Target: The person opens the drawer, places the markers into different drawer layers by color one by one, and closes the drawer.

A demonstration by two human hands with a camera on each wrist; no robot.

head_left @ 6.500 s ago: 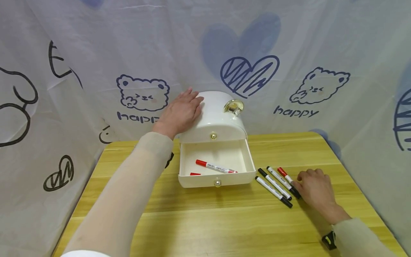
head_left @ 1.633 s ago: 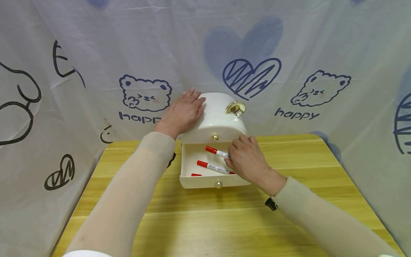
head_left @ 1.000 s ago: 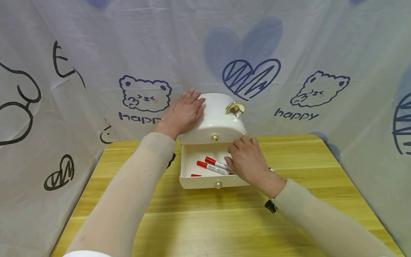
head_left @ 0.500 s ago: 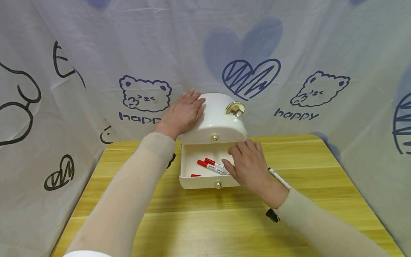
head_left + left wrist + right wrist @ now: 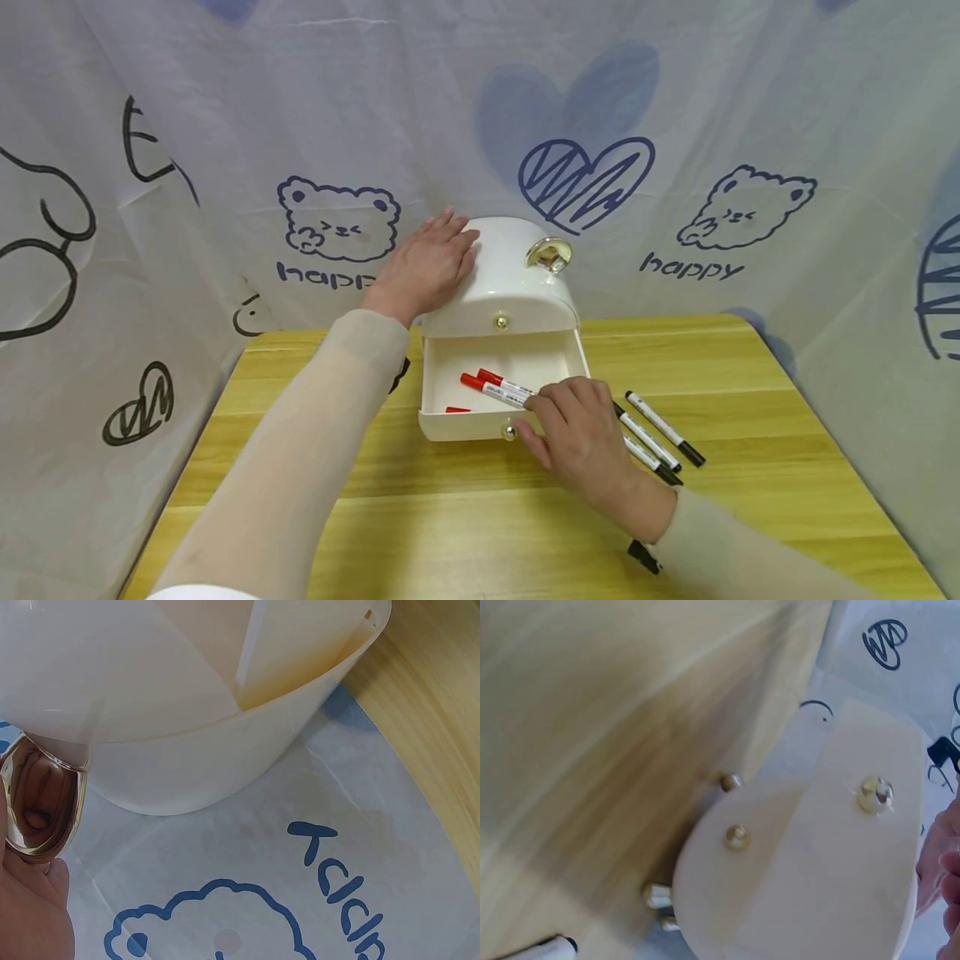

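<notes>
A glossy white box with a rounded top stands at the table's back, its lower drawer pulled out. Two red-capped markers lie crossed in that drawer; the tip of another red cap shows by its front wall. My left hand rests with outstretched fingers on the upper left of the box, beside a gold handle in the left wrist view. Over the drawer's front right corner is my right hand, fingers loosely bent, thumb near the drawer knob, nothing visibly held. Whether it touches the drawer is unclear.
Three black-capped markers lie on the wooden table to the right of the drawer, two of them partly behind the right hand. A second gold handle sticks out from the box's right side. Printed cloth hangs behind.
A red-capped marker, earlier on the table and then in my right hand, now lies in the drawer. The right hand has drawn back toward the drawer's front. My left hand stays put.
</notes>
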